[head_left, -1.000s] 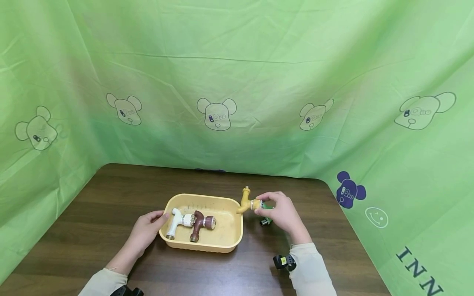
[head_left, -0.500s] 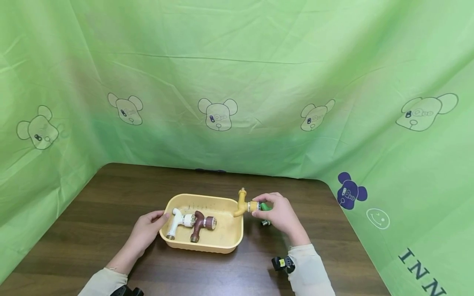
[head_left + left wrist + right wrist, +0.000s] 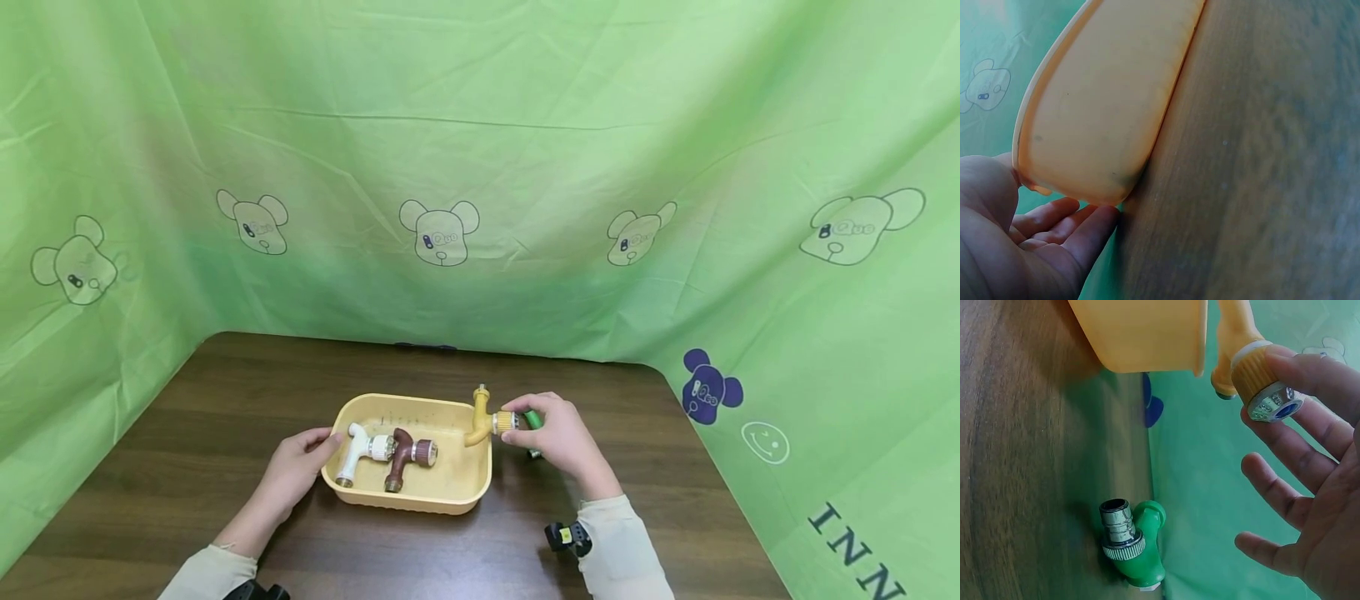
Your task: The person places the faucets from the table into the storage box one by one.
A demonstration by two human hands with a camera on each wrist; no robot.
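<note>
Between thumb and fingertips, my right hand pinches the ribbed knob of a yellow faucet. In the head view the faucet overlaps the right rim of a yellow plastic basin; the right wrist view shows it above the rim, knob end toward the palm. My left hand holds the basin's left end, thumb over the rim and fingers below against the outer wall. Inside the basin, a white faucet lies left of a dark red faucet.
A green faucet with a metal spout end lies on the wooden table to the right of the basin, partly hidden behind my right hand in the head view. Green printed cloth hangs around the table's back and sides.
My right hand has carried the yellow faucet left and slightly nearer, from beside the basin's right rim to over it. The left hand and basin stay put.
</note>
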